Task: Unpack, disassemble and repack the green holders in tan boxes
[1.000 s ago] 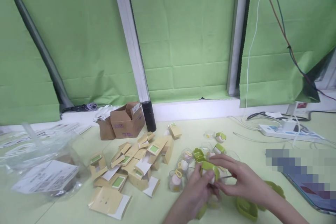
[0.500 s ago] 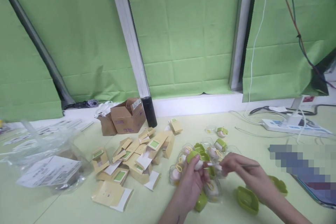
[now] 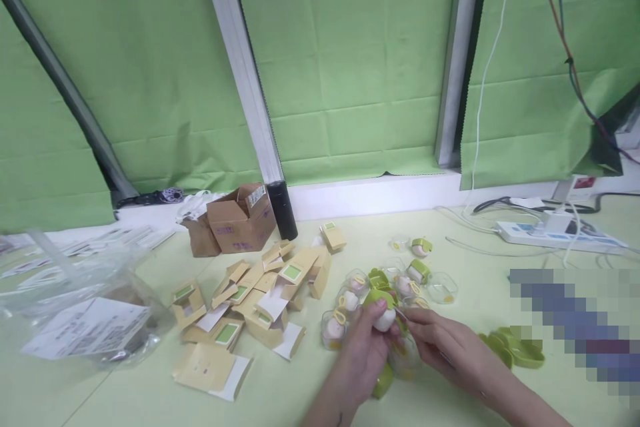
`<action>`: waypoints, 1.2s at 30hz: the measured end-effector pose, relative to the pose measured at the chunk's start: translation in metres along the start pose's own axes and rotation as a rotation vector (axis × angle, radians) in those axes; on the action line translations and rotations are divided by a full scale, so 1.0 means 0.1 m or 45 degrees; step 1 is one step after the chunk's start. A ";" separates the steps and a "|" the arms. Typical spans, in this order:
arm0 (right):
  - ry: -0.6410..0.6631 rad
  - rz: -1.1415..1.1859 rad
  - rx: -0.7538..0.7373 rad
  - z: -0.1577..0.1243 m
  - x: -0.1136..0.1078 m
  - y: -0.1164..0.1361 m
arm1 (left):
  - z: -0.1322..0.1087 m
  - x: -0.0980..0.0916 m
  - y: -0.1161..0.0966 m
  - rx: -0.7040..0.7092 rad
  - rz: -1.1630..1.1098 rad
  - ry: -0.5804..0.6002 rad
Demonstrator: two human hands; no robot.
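My left hand [image 3: 364, 350] is closed around a small round white piece with a green cap [image 3: 384, 319], held above the cluster of parts. My right hand [image 3: 445, 347] pinches a thin stick-like tool [image 3: 401, 312], its tip at the side of that piece; I cannot make out the tool's kind. Around the hands lie clear plastic cases [image 3: 443, 288], some with pale round pieces and yellow loops [image 3: 334, 328]. A green part [image 3: 383, 381] lies under my left wrist. Green flower-shaped dishes [image 3: 521, 348] sit beyond my right forearm, partly hidden by it.
Opened beige card boxes [image 3: 265, 293] are piled left of my hands. Behind stand a brown carton [image 3: 243, 223] and a black cylinder [image 3: 283, 210]. A clear plastic bag [image 3: 95, 320] lies at far left. At the right are a power strip [image 3: 565, 238] with cables and a blurred-out object.
My right hand has moved left, bringing the thin tool to the capped piece. My left hand has tilted the piece slightly. The view has shifted a little.
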State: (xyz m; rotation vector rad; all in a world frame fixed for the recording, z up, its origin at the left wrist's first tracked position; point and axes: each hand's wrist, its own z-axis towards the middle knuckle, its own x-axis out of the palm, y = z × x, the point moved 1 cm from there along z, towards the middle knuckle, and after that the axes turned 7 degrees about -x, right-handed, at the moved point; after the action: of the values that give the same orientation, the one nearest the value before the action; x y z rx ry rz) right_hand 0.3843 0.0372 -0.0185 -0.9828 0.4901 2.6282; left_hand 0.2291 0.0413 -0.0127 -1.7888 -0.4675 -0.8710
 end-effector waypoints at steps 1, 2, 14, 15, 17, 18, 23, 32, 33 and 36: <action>-0.009 -0.075 -0.048 -0.01 0.00 0.00 | 0.00 0.00 0.00 0.004 0.001 0.007; -0.016 -0.125 -0.075 -0.01 -0.01 0.01 | -0.01 0.01 0.00 0.003 0.005 0.013; 0.038 -0.216 -0.080 0.02 -0.04 0.03 | 0.01 0.03 0.06 -0.007 0.059 0.112; 0.070 -0.198 -0.012 0.03 -0.07 0.05 | 0.00 0.04 0.05 -0.016 0.062 0.124; 0.100 -0.165 0.087 0.04 -0.11 0.07 | -0.01 0.06 0.03 -0.038 0.049 0.138; 0.094 -0.152 0.102 0.04 -0.13 0.09 | -0.01 0.07 0.02 -0.058 0.037 0.139; 0.090 -0.116 0.108 0.04 -0.10 0.09 | 0.03 0.09 0.00 -0.180 -0.019 0.097; -0.308 -0.071 0.355 0.18 -0.49 -0.04 | 0.04 0.09 -0.18 -0.143 0.487 0.131; -0.296 -0.035 0.470 0.23 -0.58 -0.07 | 0.08 0.15 -0.21 -0.124 0.685 0.126; 0.020 0.147 0.780 0.35 -0.71 -0.19 | 0.29 0.40 -0.23 -0.078 1.289 0.198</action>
State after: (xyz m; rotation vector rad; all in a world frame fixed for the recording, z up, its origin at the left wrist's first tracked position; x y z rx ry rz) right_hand 0.4232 0.0584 0.0506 -0.7830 1.2868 2.3150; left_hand 0.2494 0.0733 0.0265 -1.6839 0.5532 -0.2880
